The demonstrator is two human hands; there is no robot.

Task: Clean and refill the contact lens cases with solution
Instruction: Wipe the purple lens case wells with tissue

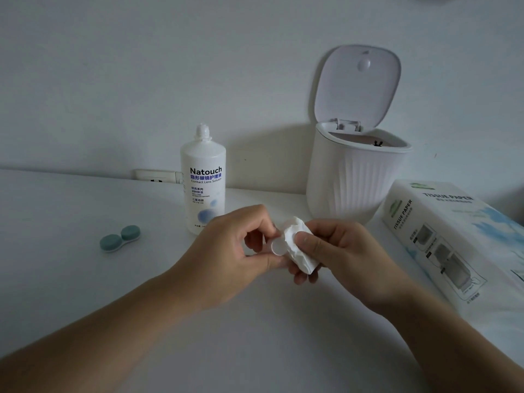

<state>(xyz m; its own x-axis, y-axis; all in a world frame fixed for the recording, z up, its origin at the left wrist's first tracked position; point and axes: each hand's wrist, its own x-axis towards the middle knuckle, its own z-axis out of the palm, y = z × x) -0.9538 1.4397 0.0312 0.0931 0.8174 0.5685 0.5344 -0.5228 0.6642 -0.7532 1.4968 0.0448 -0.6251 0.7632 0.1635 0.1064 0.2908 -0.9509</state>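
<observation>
Crumpled paper tissue (297,245), glossy plastic bottle (203,177), matt ribbed plastic bin (351,182)

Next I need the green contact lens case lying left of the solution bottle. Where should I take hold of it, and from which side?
Pinch the green twin-cup contact lens case at the narrow waist between its two round capped cups, coming straight down from above. It lies flat on the white table with both caps on, so the sides sit low; the waist gives the fingers two opposed edges. Free the left hand first, probably, since it is nearer.

Head view looks down, close over table (85,279).
</observation>
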